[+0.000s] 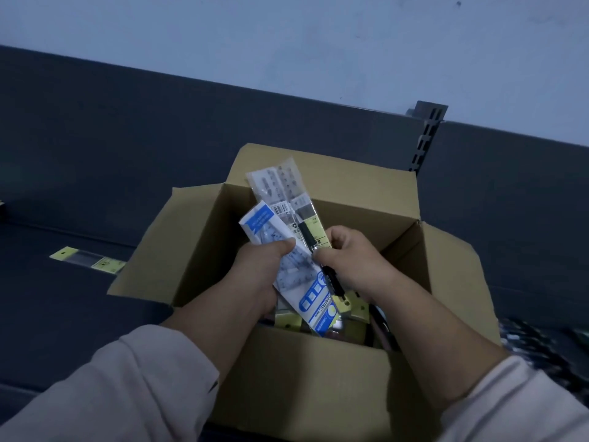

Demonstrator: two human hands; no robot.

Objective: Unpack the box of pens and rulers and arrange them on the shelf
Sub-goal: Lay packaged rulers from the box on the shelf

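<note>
An open cardboard box [322, 378] stands on the dark shelf [79, 148] in front of me. Above its opening both hands hold a fan of stationery packs. My left hand [258, 275] grips a blue-and-white ruler pack [261, 224] with a clear ruler pack [277, 183] behind it. My right hand [353, 260] pinches a black pen in a yellow-backed pack [307, 231]. More yellow packs [287, 320] lie inside the box, mostly hidden by my hands.
One yellow-carded pack [87, 260] lies flat on the shelf left of the box. A slotted metal upright [425, 138] rises behind the box against the pale wall. Dark items [541, 349] blur at the right edge.
</note>
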